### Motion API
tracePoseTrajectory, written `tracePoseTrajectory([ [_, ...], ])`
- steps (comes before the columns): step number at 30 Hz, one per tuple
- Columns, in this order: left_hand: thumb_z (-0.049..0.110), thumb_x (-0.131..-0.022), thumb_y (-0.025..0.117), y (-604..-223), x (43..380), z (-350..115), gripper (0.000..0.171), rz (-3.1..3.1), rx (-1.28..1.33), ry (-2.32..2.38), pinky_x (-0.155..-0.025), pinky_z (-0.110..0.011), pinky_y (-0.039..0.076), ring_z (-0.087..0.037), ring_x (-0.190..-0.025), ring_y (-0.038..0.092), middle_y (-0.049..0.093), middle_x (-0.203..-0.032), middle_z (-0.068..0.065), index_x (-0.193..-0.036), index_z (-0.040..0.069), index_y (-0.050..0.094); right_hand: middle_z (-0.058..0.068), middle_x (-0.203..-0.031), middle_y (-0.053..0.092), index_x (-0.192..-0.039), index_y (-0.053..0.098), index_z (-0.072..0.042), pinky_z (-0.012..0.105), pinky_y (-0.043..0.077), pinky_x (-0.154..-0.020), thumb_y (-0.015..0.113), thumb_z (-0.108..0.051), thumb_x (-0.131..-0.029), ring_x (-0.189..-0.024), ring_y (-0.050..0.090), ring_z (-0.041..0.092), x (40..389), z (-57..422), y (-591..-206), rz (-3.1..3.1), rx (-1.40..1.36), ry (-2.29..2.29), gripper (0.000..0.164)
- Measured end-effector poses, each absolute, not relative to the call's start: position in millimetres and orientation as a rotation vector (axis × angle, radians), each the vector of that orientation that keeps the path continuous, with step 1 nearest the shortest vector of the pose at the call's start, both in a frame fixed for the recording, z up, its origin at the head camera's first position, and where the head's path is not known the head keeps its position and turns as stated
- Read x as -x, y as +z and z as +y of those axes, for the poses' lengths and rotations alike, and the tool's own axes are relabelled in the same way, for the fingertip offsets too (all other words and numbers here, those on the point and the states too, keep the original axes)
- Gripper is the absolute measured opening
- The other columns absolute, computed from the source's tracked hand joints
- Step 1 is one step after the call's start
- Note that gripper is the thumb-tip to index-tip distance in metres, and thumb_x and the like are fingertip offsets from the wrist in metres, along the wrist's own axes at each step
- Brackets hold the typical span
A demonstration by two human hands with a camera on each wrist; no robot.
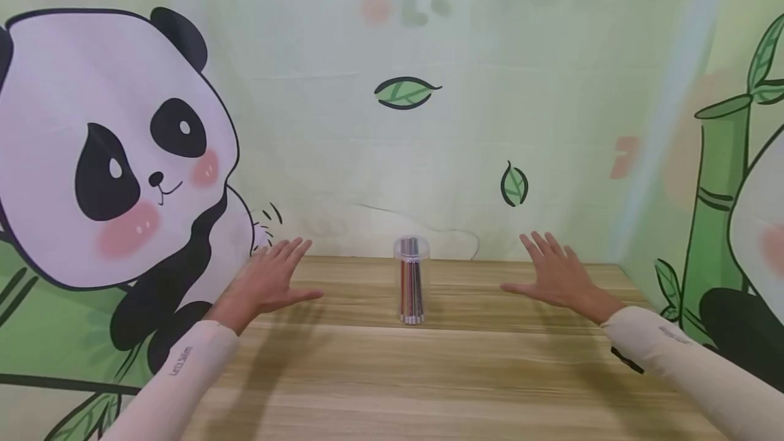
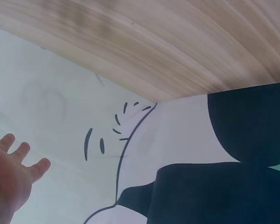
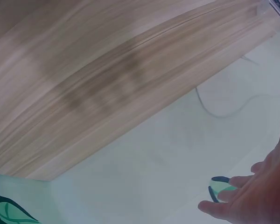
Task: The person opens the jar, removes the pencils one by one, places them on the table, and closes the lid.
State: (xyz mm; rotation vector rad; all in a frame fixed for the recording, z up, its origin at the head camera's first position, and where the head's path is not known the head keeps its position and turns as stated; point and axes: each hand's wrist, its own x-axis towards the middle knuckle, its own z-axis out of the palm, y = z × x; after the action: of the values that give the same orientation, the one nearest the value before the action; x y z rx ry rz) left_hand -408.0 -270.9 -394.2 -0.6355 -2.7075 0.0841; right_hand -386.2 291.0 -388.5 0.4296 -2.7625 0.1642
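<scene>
A clear cylindrical container point(image 1: 412, 284) packed with thin pencil-like sticks stands upright on the wooden table, between the two hands. To its left, my left hand point(image 1: 272, 281) hovers above the table with fingers spread and nothing in it. My right hand point(image 1: 557, 274) is held likewise on the other side, spread and holding nothing. Neither hand touches the container. The left wrist view shows part of the left hand point(image 2: 11, 177) at its left edge. In the right wrist view the right hand point(image 3: 259, 186) appears at lower right, and a bit of the container at the top corner.
The wood-grain table point(image 1: 429, 373) ends at a hanging backdrop point(image 1: 306, 121) printed with pandas, leaves and bamboo. The backdrop continues along the left and right sides. A thin dark line point(image 1: 422, 223) curves across it behind the container.
</scene>
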Motion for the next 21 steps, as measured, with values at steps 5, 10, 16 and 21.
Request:
tracePoseTrajectory([
  [5,0.082,-0.083,0.063,-396,410,-263,0.113,-2.670,0.685,0.031,-0.114,-0.068,0.034,-0.043,-0.145,0.041,0.042,-0.161,-0.019,-0.163,0.009,0.033,0.032,-0.158,0.038,-0.157,0.036,0.004,0.076,0.030,-0.110,0.070,-0.073,-0.084,-0.146,0.032,0.055,388,283,-385,-2.745,-0.467,0.161,0.112],
  [10,0.082,-0.083,0.064,-398,411,-254,0.112,-2.681,0.703,-0.028,-0.116,-0.069,0.030,-0.043,-0.146,0.040,0.043,-0.160,-0.019,-0.163,0.010,0.032,0.032,-0.155,0.044,-0.155,0.039,0.005,0.074,0.037,-0.107,0.070,-0.072,-0.084,-0.142,0.040,0.055,390,275,-381,-2.724,-0.518,0.140,0.110],
  [16,0.080,-0.083,0.065,-400,412,-241,0.111,-2.700,0.720,-0.081,-0.116,-0.068,0.030,-0.041,-0.147,0.039,0.043,-0.161,-0.017,-0.164,0.012,0.031,0.030,-0.152,0.048,-0.154,0.041,0.004,0.069,0.041,-0.106,0.071,-0.070,-0.085,-0.140,0.045,0.051,393,263,-377,-2.707,-0.563,0.168,0.106],
  [21,0.078,-0.083,0.067,-399,413,-230,0.110,-2.701,0.755,-0.101,-0.117,-0.066,0.031,-0.040,-0.147,0.040,0.044,-0.160,-0.017,-0.164,0.012,0.031,0.029,-0.150,0.051,-0.155,0.041,0.003,0.068,0.044,-0.105,0.071,-0.070,-0.084,-0.137,0.048,0.049,395,252,-372,-2.705,-0.587,0.195,0.106],
])
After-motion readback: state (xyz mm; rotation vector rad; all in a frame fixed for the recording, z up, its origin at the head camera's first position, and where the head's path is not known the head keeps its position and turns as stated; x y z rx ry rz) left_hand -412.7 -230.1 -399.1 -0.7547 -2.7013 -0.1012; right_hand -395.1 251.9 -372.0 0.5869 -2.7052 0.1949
